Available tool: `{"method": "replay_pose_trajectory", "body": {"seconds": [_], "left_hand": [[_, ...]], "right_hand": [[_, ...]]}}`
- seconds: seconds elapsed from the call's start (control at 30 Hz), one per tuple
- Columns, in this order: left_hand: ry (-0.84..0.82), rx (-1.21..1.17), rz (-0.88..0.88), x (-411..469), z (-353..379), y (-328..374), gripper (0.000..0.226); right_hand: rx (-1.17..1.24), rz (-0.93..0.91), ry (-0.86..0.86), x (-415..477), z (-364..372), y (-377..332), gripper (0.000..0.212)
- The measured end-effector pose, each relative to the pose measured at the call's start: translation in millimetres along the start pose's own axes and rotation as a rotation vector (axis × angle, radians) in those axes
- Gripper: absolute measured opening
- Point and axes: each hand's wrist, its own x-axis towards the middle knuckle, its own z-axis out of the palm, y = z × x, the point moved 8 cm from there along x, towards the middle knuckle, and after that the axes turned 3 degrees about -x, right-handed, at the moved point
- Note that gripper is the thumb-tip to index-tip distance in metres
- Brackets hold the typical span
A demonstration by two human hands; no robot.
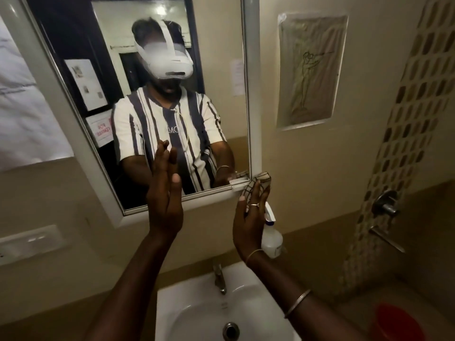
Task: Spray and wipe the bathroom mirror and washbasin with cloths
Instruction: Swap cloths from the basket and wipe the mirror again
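Note:
The white-framed mirror [98, 82] hangs tilted on the wall above the white washbasin [187, 303]. My left hand [165, 200] is raised flat with straight fingers, and its fingertips touch the lower part of the glass. My right hand [248, 217] presses a checked cloth [263, 179] with straight fingers against the lower right corner of the mirror frame. A clear spray bottle [272, 239] with a white trigger stands behind my right wrist, by the wall above the basin.
A metal tap [219, 276] rises at the back of the basin, above the drain [231, 331]. A red bucket [396, 321] sits low at the right. A wall valve [385, 203] juts out at the right. A switch plate [29, 239] is on the left wall.

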Motion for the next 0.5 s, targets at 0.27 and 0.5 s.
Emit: {"method": "replay_pose_trajectory", "body": {"seconds": [0.27, 0.5], "left_hand": [[-0.016, 0.086, -0.022, -15, -22, -10, 0.052], [-0.053, 0.082, -0.062, -30, -45, -21, 0.05]], "right_hand": [[0.034, 0.131, -0.009, -46, 51, -29, 0.065], [0.004, 0.038, -0.109, -75, 90, -51, 0.063]]}}
